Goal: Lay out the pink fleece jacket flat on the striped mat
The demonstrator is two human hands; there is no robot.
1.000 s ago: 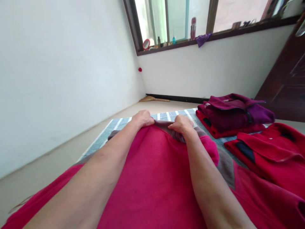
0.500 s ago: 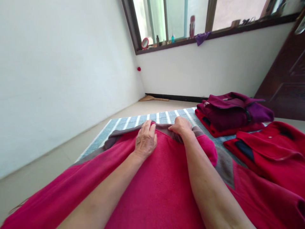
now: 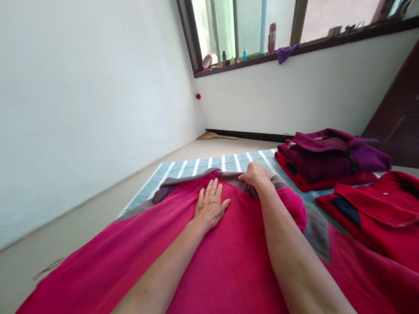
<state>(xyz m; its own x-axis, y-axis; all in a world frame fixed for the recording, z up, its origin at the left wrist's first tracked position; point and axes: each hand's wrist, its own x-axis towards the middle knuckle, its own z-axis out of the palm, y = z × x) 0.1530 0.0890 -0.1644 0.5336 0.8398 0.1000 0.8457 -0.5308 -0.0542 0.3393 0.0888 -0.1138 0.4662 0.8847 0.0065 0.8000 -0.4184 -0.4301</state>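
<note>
A magenta fleece jacket [image 3: 229,261] with grey trim lies spread on a blue-and-white striped cloth [image 3: 176,168]. My left hand [image 3: 211,206] rests flat on its upper part, fingers stretched out and thumb apart. At the far edge, my right hand [image 3: 257,174] grips the grey collar [image 3: 231,176], its fingers closed on the fabric. The fingertips of that hand are partly hidden. Beside my right forearm one magenta sleeve is bunched up, and a grey panel [image 3: 316,235] shows next to it.
Right of the jacket lie a folded red garment [image 3: 382,209] and a stack topped by a folded purple garment [image 3: 330,155]. A brush-like wooden item [image 3: 218,136] is on the floor by the wall. A bottle [image 3: 272,39] and a purple cloth [image 3: 286,53] are on the windowsill.
My left hand has slid back from the collar edge and flattened, fingers spread on the fleece. My right hand keeps its grip on the collar. The view has shifted slightly left.
</note>
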